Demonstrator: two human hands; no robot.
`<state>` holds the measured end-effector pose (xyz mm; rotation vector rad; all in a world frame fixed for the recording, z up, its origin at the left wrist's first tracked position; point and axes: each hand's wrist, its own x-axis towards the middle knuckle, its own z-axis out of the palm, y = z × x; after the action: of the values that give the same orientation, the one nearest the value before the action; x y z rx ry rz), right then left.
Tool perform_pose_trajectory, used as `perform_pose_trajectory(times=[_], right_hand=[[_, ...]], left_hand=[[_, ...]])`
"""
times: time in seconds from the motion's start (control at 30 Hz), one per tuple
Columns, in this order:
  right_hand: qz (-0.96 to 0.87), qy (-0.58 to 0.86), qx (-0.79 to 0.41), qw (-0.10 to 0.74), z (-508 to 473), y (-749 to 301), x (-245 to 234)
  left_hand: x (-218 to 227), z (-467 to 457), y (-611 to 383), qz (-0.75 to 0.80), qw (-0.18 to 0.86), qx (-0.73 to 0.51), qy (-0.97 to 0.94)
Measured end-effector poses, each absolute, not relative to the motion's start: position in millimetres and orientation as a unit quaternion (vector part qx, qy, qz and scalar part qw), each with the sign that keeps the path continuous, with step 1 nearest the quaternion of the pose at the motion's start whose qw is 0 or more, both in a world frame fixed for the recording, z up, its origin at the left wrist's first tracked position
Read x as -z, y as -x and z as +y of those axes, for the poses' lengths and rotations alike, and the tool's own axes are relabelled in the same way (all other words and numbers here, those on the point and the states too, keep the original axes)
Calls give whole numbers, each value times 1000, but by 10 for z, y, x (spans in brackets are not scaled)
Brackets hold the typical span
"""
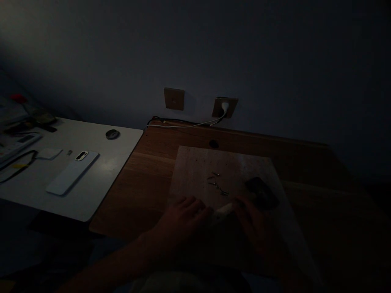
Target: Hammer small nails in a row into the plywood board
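Note:
My left hand (186, 215) rests over the near part of a pale board (195, 162), its fingers bent and closed. My right hand (253, 224) is to its right, thumb and fingers brought together. Between the two hands lies a small pale, elongated piece (225, 209), which the fingertips of both hands grip at its ends; the dim light hides what it is. Just beyond it, several small metal screws or pins (217, 186) are scattered on the board. A dark, flat object (262, 193), perhaps a pouch or tray, sits beyond my right hand.
The board lies on a brown wooden table (146, 162). A white table (100, 183) adjoins on the left, bearing a phone (73, 173), a round tape-like ring (112, 134) and cables. Behind, cords (186, 125) run to a wall socket (225, 107).

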<state>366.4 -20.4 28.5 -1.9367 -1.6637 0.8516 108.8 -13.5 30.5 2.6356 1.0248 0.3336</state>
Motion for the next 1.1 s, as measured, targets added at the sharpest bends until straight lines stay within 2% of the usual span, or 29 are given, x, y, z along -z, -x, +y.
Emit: perform_pose_trajectory(times=[0.13,0.3,0.43,0.6,0.67,0.77,0.87,0.97,1.1], right_hand=[[-577,710,-320,246,-160,-3631,-246],[-484,715,-351,362,-340,-3686,-155],[-360,739,-377,427,-556,-3705,-99],[-325,697,-484,418,-656,-3711,-65],[-310,666,-538,413,-628,-3734,-87],[-313,635,-578,407,-561,-3813,-133],[-335,610,-595,401,-515,-3900,-148],[-350,607,-591,399,-515,-3937,-156],[-365,625,-573,386,-533,-3928,-219]], left_hand=[[-311,-137,-1399,357,157,-40,-920],[-327,-220,-1581,365,240,-19,-899],[-450,-332,-1651,352,321,-56,-878],[-616,-313,-1546,241,438,-125,-857],[-597,-185,-1445,252,409,-163,-862],[-483,156,-1291,369,290,-209,-858],[-367,558,-1189,469,180,-127,-855],[-325,828,-1187,523,146,-57,-838],[-344,933,-1270,518,134,-52,-843]])
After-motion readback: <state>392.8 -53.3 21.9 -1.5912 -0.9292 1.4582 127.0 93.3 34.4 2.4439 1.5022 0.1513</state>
